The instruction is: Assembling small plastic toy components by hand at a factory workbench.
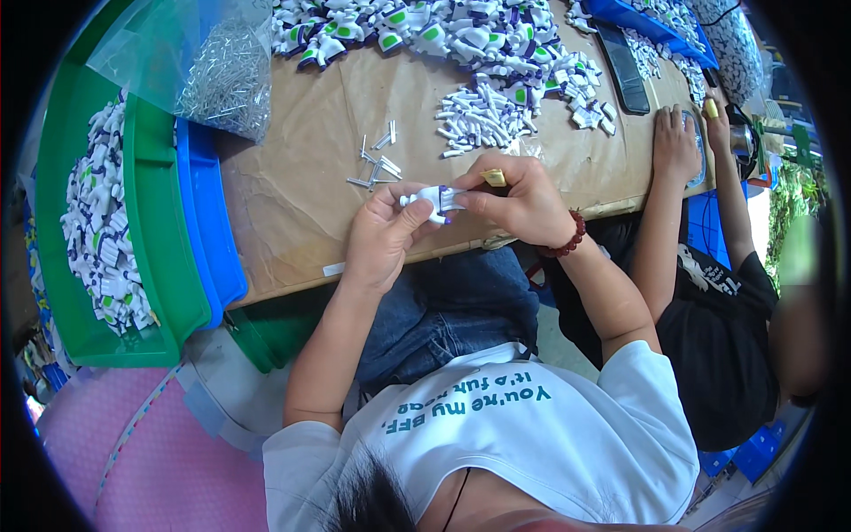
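Purple-trimmed white toy figure [433, 196]

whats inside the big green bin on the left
The green bin holds a heap of small white and purple toy parts. Anything beneath the heap's top layer is covered, and a clear bag partly overlaps the bin's far end.

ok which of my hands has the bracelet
Your right hand: a dark red beaded bracelet circles its wrist; the left hand has none.

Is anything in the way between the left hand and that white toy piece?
Nothing visible: the left hand grips the toy piece directly, the right hand is at its right end, and loose pins lie beyond.
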A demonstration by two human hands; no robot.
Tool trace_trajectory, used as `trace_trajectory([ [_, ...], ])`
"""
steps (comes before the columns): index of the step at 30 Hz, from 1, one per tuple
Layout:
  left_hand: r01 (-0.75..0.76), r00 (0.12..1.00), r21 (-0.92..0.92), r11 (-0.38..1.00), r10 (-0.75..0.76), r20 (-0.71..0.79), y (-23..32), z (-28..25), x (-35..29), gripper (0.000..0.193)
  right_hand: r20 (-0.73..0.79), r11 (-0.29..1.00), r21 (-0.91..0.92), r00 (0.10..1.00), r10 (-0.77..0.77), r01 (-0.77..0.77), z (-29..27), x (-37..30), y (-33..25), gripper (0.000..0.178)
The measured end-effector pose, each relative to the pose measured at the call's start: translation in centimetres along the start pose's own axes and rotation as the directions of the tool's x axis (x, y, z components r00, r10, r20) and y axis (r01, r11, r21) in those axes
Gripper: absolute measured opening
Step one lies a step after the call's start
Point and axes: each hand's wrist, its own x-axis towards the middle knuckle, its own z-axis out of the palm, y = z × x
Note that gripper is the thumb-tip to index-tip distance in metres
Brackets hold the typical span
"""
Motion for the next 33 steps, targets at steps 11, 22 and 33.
trace_trajectory([
  [11, -0.4, 0.911, 0.357, 0.844, 0.408, 0.058, -2.7, 1.0, -0.3, 0.017, -0.006, 0.985, -0.173, 1.0, 0.005, -0.006, -0.3, -0.1, -0.3, 0.01],
  [22, -0.359, 0.929, 0.322, 0.876, 0.368, 0.033, -2.2, 0.9, -0.8, 0.016, -0.016, 0.985, -0.171, 1.0, -0.027, 0.024, 0.2, -0.3, 0.2, 0.009],
  [33, -0.353, 0.93, 0.336, 0.873, 0.367, 0.022, -2.1, 1.0, -0.7, 0.016, -0.029, 0.994, -0.109, 0.999, 0.026, -0.029, 0.7, -0.1, 0.6, 0.011],
])
